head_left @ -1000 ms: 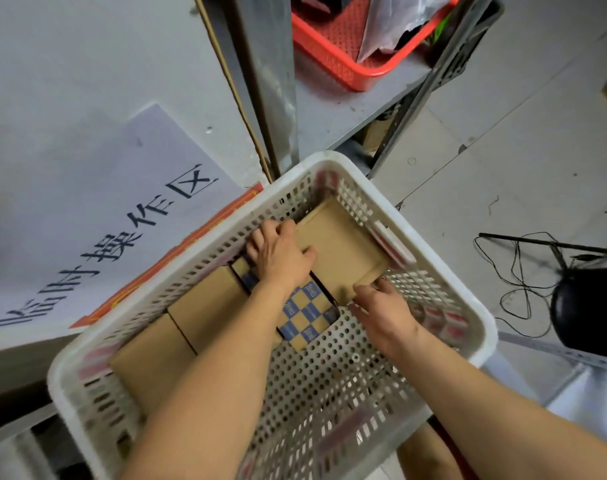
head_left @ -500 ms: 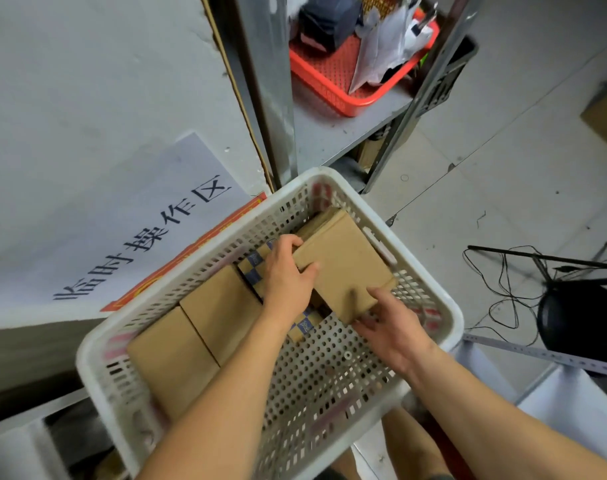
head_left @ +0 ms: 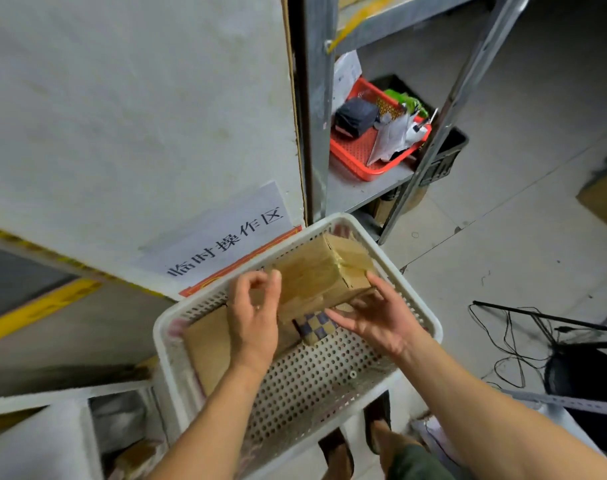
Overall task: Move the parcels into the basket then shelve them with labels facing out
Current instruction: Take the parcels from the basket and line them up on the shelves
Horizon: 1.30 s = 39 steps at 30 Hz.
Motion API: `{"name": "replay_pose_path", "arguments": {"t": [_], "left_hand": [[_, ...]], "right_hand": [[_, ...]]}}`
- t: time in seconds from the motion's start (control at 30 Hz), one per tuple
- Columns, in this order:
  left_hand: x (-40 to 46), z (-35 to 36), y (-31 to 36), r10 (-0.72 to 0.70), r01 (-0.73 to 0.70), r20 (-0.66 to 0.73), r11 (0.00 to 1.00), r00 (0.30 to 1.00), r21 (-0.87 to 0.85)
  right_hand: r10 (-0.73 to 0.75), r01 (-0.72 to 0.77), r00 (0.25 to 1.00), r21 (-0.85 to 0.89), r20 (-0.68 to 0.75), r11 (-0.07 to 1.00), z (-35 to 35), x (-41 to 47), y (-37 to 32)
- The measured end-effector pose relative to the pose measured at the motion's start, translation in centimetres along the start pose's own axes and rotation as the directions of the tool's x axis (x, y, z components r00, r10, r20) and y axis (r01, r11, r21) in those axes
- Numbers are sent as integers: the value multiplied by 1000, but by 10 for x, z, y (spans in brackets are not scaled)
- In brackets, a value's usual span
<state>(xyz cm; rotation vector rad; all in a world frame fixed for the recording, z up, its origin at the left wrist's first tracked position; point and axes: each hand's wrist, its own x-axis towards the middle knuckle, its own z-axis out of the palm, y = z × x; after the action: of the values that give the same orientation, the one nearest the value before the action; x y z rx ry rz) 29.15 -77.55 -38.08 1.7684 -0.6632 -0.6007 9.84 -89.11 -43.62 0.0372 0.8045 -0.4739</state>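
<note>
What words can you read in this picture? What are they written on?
"临时操作区" in big black letters on the white paper sign stuck to the white board.
The orange strip under that sign has small marks, too blurred to read.
The taped cardboard parcel lifted over the white basket shows no readable label.
The checkered package shows only a pattern, no readable words.
Papers in the red tray are too small to read.
</note>
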Motion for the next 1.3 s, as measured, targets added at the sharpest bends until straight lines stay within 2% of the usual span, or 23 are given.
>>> {"name": "replay_pose_path", "arguments": {"t": [0.07,0.1,0.17,0.23,0.33,0.4,0.5,0.57,0.73,0.83,1.0,1.17,1.3], "left_hand": [[1,-14,17,-230,209,-84,956,970,-208],[5,-23,23,-350,327,-32,902,936,-283],[9,-40,35,-507,548,210,757,836,-355],[4,-57,43,-531,646,380,694,758,-318],[-9,-77,45,-476,638,439,666,762,-386],[-18,-85,39,-425,568,382,684,821,-459],[-37,-92,37,-338,404,223,791,915,-459],[-49,-96,36,-291,330,156,826,944,-457],[-76,-109,37,-208,191,-1,900,978,-391],[-98,-115,46,-220,180,-65,908,973,-378],[-139,-141,52,-295,277,-114,949,949,-152],[-176,-172,68,-350,360,-274,933,896,-18],[-218,-198,77,-332,349,-413,936,848,-37]], "right_hand": [[-12,15,997,-33,80,999,6,-7,3],[-12,18,993,-49,119,999,13,-12,3],[6,14,981,-99,196,995,25,-18,4],[8,29,973,-156,231,987,38,-22,5],[6,49,968,-210,252,976,57,-23,10],[-8,88,974,-346,225,934,71,-22,15],[-62,177,978,-632,199,755,92,-33,29],[-24,194,973,-753,231,629,108,-52,39],[128,218,942,-853,312,475,129,-76,48],[226,257,896,-862,382,438,139,-77,54],[361,314,812,-865,458,391,156,-79,75],[463,405,726,-861,508,309,176,-86,116],[521,460,675,-850,523,257,192,-105,157]]}}
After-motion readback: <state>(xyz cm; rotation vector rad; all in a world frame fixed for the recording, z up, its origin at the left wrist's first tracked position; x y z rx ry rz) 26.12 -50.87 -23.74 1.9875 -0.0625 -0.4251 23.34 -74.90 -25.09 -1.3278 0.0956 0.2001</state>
